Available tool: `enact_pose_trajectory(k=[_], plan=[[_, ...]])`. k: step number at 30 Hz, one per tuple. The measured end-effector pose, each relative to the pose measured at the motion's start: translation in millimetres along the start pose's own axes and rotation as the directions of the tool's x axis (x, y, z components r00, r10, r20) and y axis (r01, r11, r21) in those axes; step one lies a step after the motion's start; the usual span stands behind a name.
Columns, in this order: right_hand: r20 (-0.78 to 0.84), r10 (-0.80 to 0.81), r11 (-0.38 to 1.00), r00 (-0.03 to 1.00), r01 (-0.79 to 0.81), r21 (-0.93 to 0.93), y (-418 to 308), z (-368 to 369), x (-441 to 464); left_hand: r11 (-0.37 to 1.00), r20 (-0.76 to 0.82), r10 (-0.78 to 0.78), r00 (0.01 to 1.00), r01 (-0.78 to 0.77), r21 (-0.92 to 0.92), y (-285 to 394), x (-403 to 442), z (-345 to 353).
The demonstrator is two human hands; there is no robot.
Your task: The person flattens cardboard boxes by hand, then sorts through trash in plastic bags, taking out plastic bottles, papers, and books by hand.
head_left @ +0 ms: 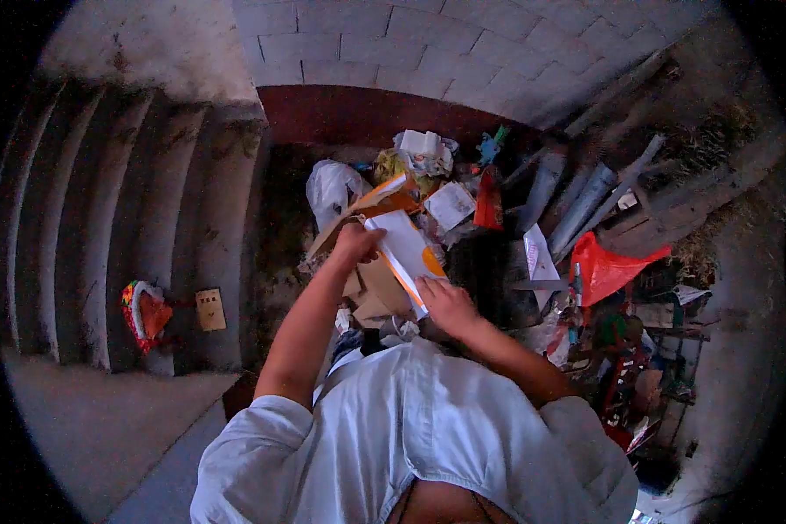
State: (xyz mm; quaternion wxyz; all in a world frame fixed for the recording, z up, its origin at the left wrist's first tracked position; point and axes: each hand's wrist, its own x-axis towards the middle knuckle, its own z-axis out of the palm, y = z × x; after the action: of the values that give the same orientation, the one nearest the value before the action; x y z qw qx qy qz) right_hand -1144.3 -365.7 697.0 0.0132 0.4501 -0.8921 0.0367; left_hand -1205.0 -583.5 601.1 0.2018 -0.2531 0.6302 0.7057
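Observation:
A flat white-and-orange piece like a thin carton (403,251) lies between my two hands, slanting down to the right. My left hand (358,244) is closed on its upper left edge. At the lower right end, my right hand (447,302) has its fingers over the edge, gripping it; the thumb is hard to see. Behind my left hand, brown cardboard with orange printing (384,199) leans in the pile. More brown cardboard (380,293) lies below the carton.
Concrete steps (170,218) rise on the left, with a red bag (153,316) and a small tan card (210,310) on them. White plastic bags (334,190) sit near the wall (410,44). Grey pipes (585,205), planks and a red plastic bag (610,269) crowd the right.

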Motion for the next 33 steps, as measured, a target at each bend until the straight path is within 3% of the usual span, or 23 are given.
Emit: enact_pose_trajectory(k=[2,5,9,12,14,16,18,20,21,22,23,24,25,26,27,29,30,33], plan=[[0.004,0.013,1.0,1.0,-0.013,0.023,-0.7,1.0,0.2,0.994,-0.026,-0.053,0.998,0.056,0.094,-2.4,4.3,0.7],[0.0,0.055,0.997,0.998,-0.055,0.055,0.3,7.3,0.6,0.833,-0.238,0.246,0.94,-0.079,0.548,4.7,-10.3,8.4],[0.196,0.139,0.987,0.971,-0.151,0.051,-3.2,14.7,-3.2,0.515,-0.14,0.274,0.951,-0.022,0.857,33.0,-32.1,16.0],[0.418,0.237,0.949,0.877,-0.301,0.094,-9.2,6.9,7.3,0.339,-0.066,0.278,0.958,-0.034,0.94,20.1,-20.2,23.7],[0.569,0.324,0.893,0.756,-0.443,0.08,-12.1,-1.3,15.7,0.478,-0.118,0.326,0.938,-0.056,0.877,17.3,-20.6,27.0],[0.487,0.255,0.83,0.835,-0.448,0.333,3.1,42.2,4.7,0.645,-0.157,0.359,0.92,-0.123,0.754,18.3,-27.0,35.6],[0.456,0.293,0.778,0.841,-0.486,0.397,7.6,56.0,8.4,0.81,-0.196,0.379,0.904,-0.221,0.542,23.6,-35.6,47.0],[0.482,0.42,0.754,0.769,-0.591,0.285,1.7,48.2,36.5,0.93,-0.148,0.237,0.96,-0.18,0.32,11.9,-17.7,56.1],[0.471,0.454,0.727,0.756,-0.62,0.295,2.3,41.1,47.2,0.968,-0.109,0.17,0.979,-0.146,0.204,3.4,-5.5,60.4],[0.462,0.486,0.698,0.742,-0.647,0.305,3.3,33.0,56.9,0.944,-0.171,0.261,0.95,-0.214,0.252,-0.2,-0.5,63.5],[0.453,0.516,0.67,0.727,-0.672,0.316,4.1,29.3,61.4,0.973,-0.124,0.219,0.968,-0.207,0.105,-5.3,3.2,62.7],[0.366,0.557,0.703,0.745,-0.658,0.27,7.2,42.1,56.7,0.981,-0.072,0.184,0.98,-0.187,-0.044,-7.1,1.7,59.0],[0.282,0.563,0.691,0.777,-0.629,0.356,13.0,43.8,53.3,0.97,-0.015,0.153,0.988,-0.153,-0.19,7.4,-11.9,56.0],[0.199,0.568,0.678,0.799,-0.591,0.438,21.0,43.7,47.9,0.977,0.135,0.076,0.988,-0.047,-0.207,21.3,-27.7,49.9],[0.116,0.576,0.663,0.81,-0.545,0.514,28.2,41.7,43.6,0.974,0.03,0.217,0.976,-0.214,-0.068,20.1,-31.5,46.3],[0.112,0.605,0.593,0.788,-0.54,0.597,43.4,31.9,37.9,0.836,-0.105,0.523,0.846,-0.486,0.254,13.9,-39.5,38.3],[0.098,0.599,0.558,0.795,-0.502,0.66,52.3,28.5,32.8,0.709,-0.244,0.639,0.729,-0.437,0.553,9.7,-43.8,28.7],[0.106,0.632,0.503,0.768,-0.511,0.697,63.2,9.6,23.5,0.64,-0.452,0.732,0.51,-0.286,0.713,-20.6,-28.2,14.2]])
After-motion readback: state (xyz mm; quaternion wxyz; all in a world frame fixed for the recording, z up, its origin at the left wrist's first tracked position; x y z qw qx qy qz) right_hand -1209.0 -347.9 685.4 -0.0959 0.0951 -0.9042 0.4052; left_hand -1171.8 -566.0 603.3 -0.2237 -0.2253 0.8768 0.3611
